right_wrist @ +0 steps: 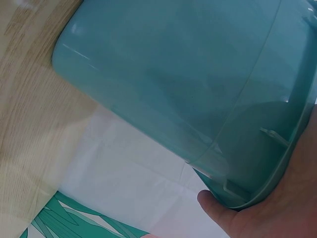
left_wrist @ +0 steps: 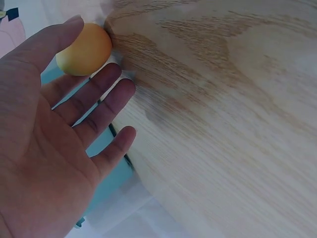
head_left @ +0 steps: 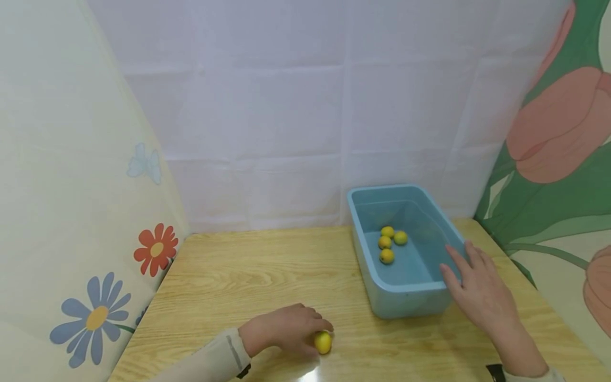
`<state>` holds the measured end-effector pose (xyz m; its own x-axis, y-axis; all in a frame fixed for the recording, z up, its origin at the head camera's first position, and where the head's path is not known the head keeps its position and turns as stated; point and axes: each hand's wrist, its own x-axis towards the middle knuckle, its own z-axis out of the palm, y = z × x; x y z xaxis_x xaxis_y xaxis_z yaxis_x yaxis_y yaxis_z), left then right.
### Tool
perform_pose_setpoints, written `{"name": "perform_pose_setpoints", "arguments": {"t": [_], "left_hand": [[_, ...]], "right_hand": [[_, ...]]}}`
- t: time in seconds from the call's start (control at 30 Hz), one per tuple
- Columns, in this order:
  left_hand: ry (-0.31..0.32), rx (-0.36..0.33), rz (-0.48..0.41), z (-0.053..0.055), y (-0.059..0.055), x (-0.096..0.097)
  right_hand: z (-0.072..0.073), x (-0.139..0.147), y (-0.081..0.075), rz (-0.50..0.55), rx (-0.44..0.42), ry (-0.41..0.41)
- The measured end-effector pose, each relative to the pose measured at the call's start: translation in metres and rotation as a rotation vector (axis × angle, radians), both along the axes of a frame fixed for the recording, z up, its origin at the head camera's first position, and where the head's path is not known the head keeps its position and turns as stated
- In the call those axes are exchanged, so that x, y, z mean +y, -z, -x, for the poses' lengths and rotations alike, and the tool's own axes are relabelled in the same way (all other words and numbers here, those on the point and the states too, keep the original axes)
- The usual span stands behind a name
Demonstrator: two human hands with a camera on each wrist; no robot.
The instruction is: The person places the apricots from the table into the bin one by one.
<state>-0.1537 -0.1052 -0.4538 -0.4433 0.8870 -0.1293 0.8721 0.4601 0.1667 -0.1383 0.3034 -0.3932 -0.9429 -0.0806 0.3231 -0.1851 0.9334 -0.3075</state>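
My left hand (head_left: 288,329) is low over the table's front, pinching a small yellow citrus fruit (head_left: 323,343) between thumb and index finger. In the left wrist view the fruit (left_wrist: 89,51) looks orange-yellow with a greenish end, and the other fingers (left_wrist: 106,106) extend loosely beside it. My right hand (head_left: 484,294) rests at the near right corner of a blue plastic bin (head_left: 410,301), fingers spread and fairly straight over the rim. The right wrist view shows the hand (right_wrist: 277,208) against the rim from below. Several similar small fruits (head_left: 386,256) lie inside the bin, toward its left side.
The wood-grain table (head_left: 267,270) meets a white cloth backdrop (head_left: 267,132) behind. A flower-printed panel (head_left: 95,223) borders the left side, a tulip-printed one (head_left: 549,223) the right. The bin stands near the table's right rear.
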Motion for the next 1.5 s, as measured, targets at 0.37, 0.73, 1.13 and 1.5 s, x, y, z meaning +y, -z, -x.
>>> {"name": "perform_pose_setpoints", "arguments": {"t": [0.37, 0.73, 1.13, 1.5], "left_hand": [[-0.026, -0.037, 0.000, 0.001, 0.001, 0.003], [-0.038, 0.056, 0.032, 0.007, -0.008, 0.008], [-0.071, 0.061, 0.006, 0.025, -0.025, 0.005], [-0.096, 0.098, -0.033, 0.040, -0.045, 0.008]], "right_hand": [[0.001, 0.000, 0.000, -0.004, -0.017, 0.005], [0.003, 0.001, -0.002, -0.006, -0.027, 0.006], [0.004, 0.001, -0.002, -0.012, -0.039, 0.008], [0.003, 0.001, -0.003, -0.010, -0.029, 0.000]]}}
